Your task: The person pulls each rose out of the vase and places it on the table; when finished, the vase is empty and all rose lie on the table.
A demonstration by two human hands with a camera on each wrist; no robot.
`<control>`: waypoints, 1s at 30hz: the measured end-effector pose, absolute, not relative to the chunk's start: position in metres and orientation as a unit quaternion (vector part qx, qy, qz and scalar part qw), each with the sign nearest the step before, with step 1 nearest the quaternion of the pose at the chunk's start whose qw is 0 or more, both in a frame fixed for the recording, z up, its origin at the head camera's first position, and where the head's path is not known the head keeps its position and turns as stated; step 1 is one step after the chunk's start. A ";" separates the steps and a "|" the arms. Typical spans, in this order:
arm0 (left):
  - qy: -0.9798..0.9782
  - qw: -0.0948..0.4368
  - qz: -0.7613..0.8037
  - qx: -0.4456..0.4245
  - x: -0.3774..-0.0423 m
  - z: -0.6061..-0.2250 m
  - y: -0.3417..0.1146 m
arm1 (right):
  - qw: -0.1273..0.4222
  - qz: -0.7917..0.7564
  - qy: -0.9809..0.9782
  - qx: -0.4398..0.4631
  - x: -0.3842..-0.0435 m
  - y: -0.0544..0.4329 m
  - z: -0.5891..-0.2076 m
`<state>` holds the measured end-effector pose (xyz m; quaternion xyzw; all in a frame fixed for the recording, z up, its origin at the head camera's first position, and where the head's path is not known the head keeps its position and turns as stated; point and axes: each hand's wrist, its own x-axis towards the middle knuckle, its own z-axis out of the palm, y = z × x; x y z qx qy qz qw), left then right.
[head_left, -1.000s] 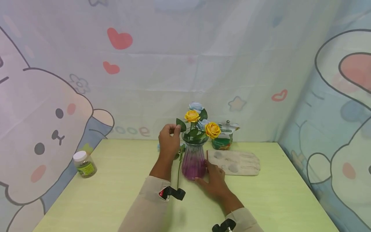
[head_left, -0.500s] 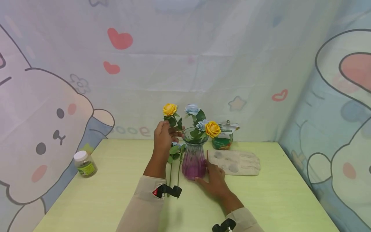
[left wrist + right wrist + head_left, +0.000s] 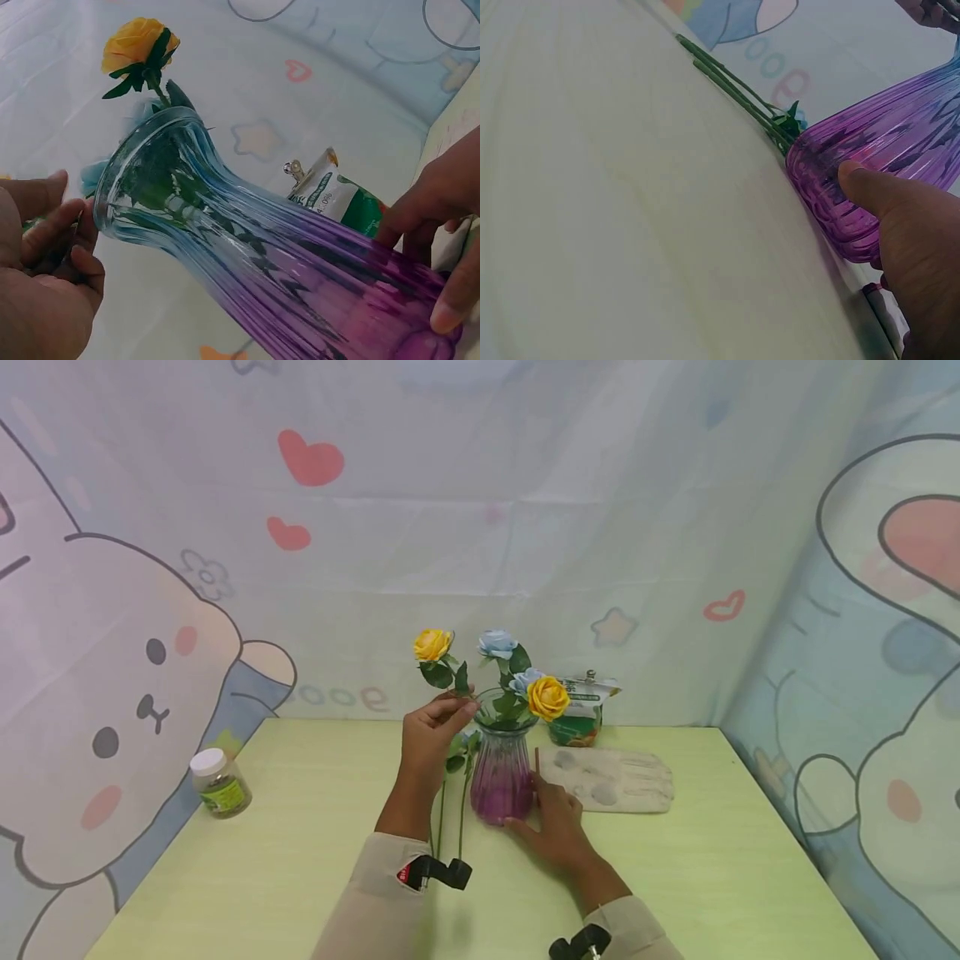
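Observation:
A clear glass vase [image 3: 501, 777], purple toward its base, stands upright on the table. It bears a yellow rose [image 3: 549, 698] and two light blue roses [image 3: 498, 643] with green leaves. My left hand [image 3: 433, 735] is at the vase's left rim, pinching the stem of another yellow rose [image 3: 432, 645] that leans out to the left. Low on the right side of the vase, my right hand [image 3: 558, 831] grips it, with the thumb [image 3: 862, 184] pressed on the purple glass. More stems [image 3: 735, 90] with leaves lie on the table left of the vase, partly hidden by my left arm.
Behind the vase is a green and white packet [image 3: 581, 714] with a metal clip on top. Pale work gloves [image 3: 622, 781] lie flat to its right. A white-capped jar [image 3: 220, 783] stands at the table's left edge. A printed curtain [image 3: 420, 552] hangs behind.
The left hand has drawn the yellow rose out to the left of the other blooms, then shifted its fingers back to the vase rim. The right hand stays on the vase.

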<state>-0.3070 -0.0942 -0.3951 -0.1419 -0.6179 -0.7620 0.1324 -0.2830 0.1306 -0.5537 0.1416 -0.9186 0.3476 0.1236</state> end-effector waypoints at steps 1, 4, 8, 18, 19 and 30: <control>-0.615 0.132 -0.763 -0.150 -0.307 -0.396 -0.093 | 0.122 0.348 -0.919 0.141 -0.283 0.131 -0.554; -0.623 0.149 -0.750 -0.163 -0.307 -0.398 -0.091 | 0.116 0.350 -0.919 0.139 -0.283 0.131 -0.553; -0.613 0.171 -0.754 -0.162 -0.308 -0.401 -0.088 | 0.106 0.345 -0.923 0.135 -0.284 0.132 -0.555; -0.529 0.236 -0.805 -0.131 -0.307 -0.399 -0.069 | 0.107 0.344 -0.923 0.134 -0.283 0.132 -0.553; -0.528 0.247 -0.803 -0.126 -0.308 -0.398 -0.067 | 0.110 0.345 -0.922 0.135 -0.282 0.132 -0.553; -0.460 0.288 -0.834 -0.100 -0.313 -0.397 -0.068 | 0.096 0.348 -0.923 0.133 -0.281 0.131 -0.551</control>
